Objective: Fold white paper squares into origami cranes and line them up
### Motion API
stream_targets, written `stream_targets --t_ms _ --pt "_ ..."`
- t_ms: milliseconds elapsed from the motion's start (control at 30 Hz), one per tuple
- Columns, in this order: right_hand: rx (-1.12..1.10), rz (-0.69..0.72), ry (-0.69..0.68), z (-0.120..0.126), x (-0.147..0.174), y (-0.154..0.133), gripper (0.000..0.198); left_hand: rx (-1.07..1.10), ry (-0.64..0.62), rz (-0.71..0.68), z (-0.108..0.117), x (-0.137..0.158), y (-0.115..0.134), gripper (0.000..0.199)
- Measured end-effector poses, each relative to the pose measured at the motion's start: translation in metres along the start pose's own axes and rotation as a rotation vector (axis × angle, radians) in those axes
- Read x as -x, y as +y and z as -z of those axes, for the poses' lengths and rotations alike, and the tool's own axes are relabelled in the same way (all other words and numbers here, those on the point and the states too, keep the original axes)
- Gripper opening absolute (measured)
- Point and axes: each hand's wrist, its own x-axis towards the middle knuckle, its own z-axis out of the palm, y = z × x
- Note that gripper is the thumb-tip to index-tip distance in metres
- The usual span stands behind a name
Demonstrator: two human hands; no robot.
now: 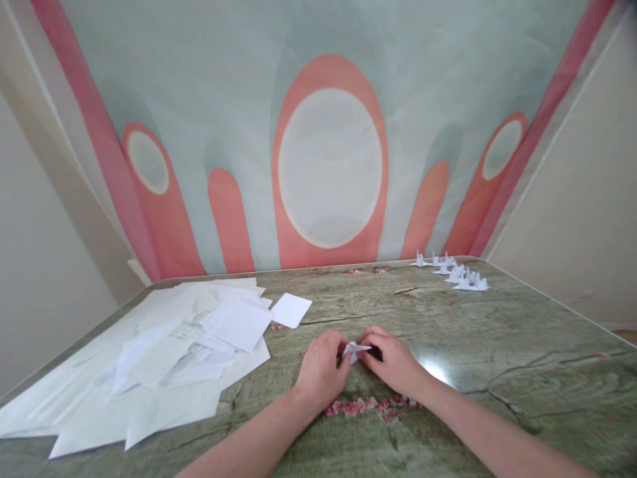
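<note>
A small folded white paper piece [353, 350], pointed at its ends like an origami crane, is held up between my two hands just above the table. My left hand [323, 365] pinches its left side between thumb and fingers. On the other side, the curled fingers of my right hand [391, 358] grip the pointed right end. Parts of the paper are hidden behind my fingertips, so its exact folds are hard to make out.
Several finished paper cranes [465, 275] stand at the table's back right. A wide heap of loose white paper sheets [164, 352] covers the left side, with one square sheet [292, 310] at its right edge. The wood-patterned table [537, 345] meets a patterned backdrop [328, 259] behind.
</note>
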Motion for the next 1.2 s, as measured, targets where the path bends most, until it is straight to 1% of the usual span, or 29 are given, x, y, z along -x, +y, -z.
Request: stream_targets --t_ms 133,300,467,533,600,700,833,933,1000,1067,1133,1200 --pt "0.008 0.003 0.018 0.0 0.002 -0.005 0.004 0.016 0.001 0.02 -0.001 0.0 -0.001 0.01" --pt "-0.008 -0.016 0.016 0.0 0.002 -0.005 0.007 0.05 0.006 0.029 0.0 0.0 -0.001 0.01" --pt "-0.028 -0.024 -0.004 0.001 0.0 -0.001 0.012 0.107 -0.007 0.007 0.002 -0.001 0.002 0.012" --pt "-0.039 -0.024 -0.01 0.001 0.0 0.0 0.014 0.129 -0.024 0.012 0.003 -0.001 0.002 0.016" --pt "-0.051 -0.027 -0.014 0.001 0.0 0.0 0.015 0.15 -0.049 0.007 0.003 0.0 0.003 0.023" --pt "-0.062 -0.037 -0.015 0.001 0.0 0.0 0.015 0.179 -0.078 -0.026 0.003 0.001 0.003 0.033" --pt "-0.074 -0.034 -0.015 0.0 0.0 0.001 0.018 0.269 -0.076 -0.059 0.006 0.0 0.005 0.032" --pt "-0.094 -0.027 0.005 0.001 0.0 0.0 0.021 0.348 -0.035 -0.071 0.008 -0.001 0.007 0.035" --pt "-0.1 -0.021 0.017 0.002 0.001 -0.002 0.022 0.382 -0.003 -0.048 0.008 -0.002 0.006 0.034" --pt "-0.095 -0.017 0.023 0.003 0.002 -0.004 0.022 0.428 0.013 0.011 0.005 -0.003 0.004 0.031" --pt "-0.086 -0.014 0.024 0.004 0.003 -0.005 0.022 0.506 0.011 0.081 0.001 -0.003 0.001 0.031" --pt "-0.079 -0.008 0.022 0.004 0.004 -0.007 0.021 0.591 -0.006 0.117 -0.004 -0.003 -0.002 0.031"
